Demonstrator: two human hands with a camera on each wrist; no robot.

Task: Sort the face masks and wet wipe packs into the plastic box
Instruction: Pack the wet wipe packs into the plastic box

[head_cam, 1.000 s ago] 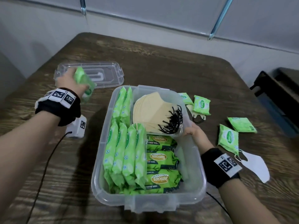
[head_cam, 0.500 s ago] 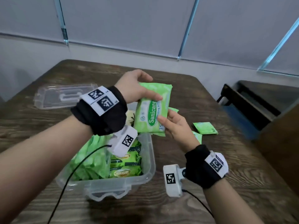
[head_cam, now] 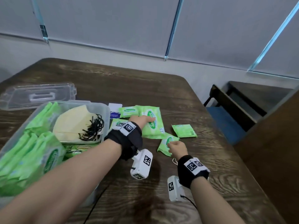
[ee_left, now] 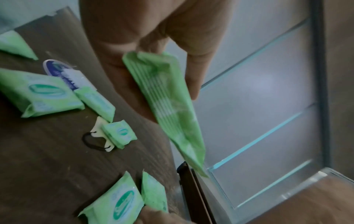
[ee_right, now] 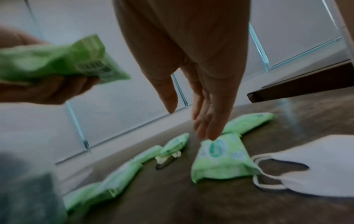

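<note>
Green packs in box: rows of wet wipe packs [head_cam: 40, 143] stand on edge along the plastic box [head_cam: 106, 117], its near and left parts full; judged mostly packed.
Masks in box: cream face masks [head_cam: 76, 125] with black ear loops stacked at the box's far end.
Left hand: left hand [head_cam: 140, 121] has fingers and thumb curled round a large wipe pack [head_cam: 152, 125], held off the table, at 3 o'clock from the box.
Right hand: right hand [ee_right: 201, 98] with straight, spread fingers just touching a small pack [ee_right: 220, 160], not gripped yet.
Left to sort: several loose packs at 3 o'clock of the box, a white mask [ee_right: 316, 166] beside the small pack, one cream mask [ee_left: 99, 136] under a pack.
Lid: clear lid [head_cam: 37, 96] lies off, at 12 o'clock from the box.
</note>
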